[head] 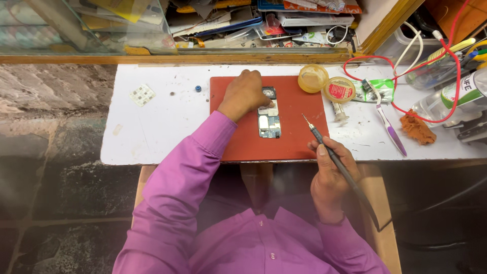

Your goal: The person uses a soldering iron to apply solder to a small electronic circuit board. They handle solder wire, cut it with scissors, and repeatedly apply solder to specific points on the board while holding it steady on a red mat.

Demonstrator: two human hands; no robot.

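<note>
Circuit board (pixel 269 122): lies lengthwise mid red mat (pixel 294 144), bare mat around.
Left hand (pixel 243 94): fingers curled, pressing the board's far end.
Right hand (pixel 329 170): closed around soldering iron (pixel 335 160), tip aimed toward the mat's far edge.

mat (pixel 299 147) right bare | tins (pixel 313 77), toothbrush (pixel 386 121) crowd right edge

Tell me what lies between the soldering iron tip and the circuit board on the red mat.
In the head view, only bare red mat lies between the soldering iron tip and the circuit board. The right hand holds the iron; the left hand rests on the board.
</note>
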